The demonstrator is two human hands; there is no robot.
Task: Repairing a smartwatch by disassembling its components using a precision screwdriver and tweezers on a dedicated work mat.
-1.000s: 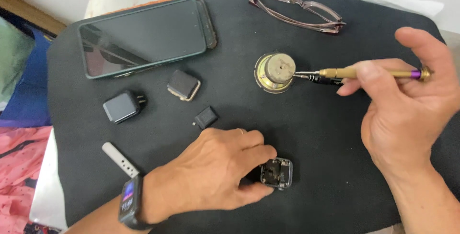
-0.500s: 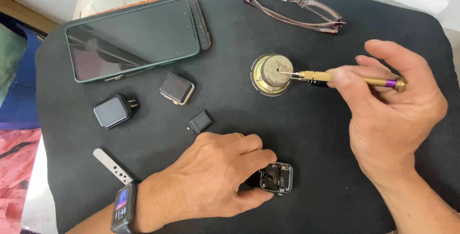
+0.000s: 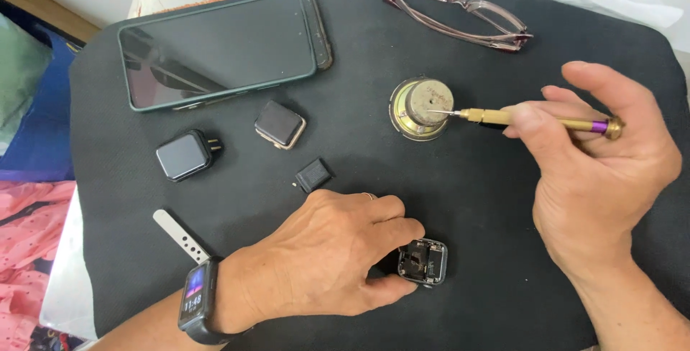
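left hand (image 3: 327,254): fingers curled round the opened watch case (image 3: 422,260), pinning it flat on the black mat (image 3: 503,250)
right hand (image 3: 604,171): closed in a pencil grip on the brass screwdriver (image 3: 532,117)
tip: touching the round magnet dish (image 3: 422,107)
tip for this bit: I'd keep the tip light and level, case held steady
nearby: phone (image 3: 223,49), glasses (image 3: 460,13), two spare watch bodies

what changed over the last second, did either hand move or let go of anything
The right hand kept its grip on the brass screwdriver, its tip staying at the round metal disc; the fingers only shifted slightly along the shaft. The left hand still pins the opened watch case to the black mat. Nothing was let go. The phone, glasses and loose watch bodies lie as before.
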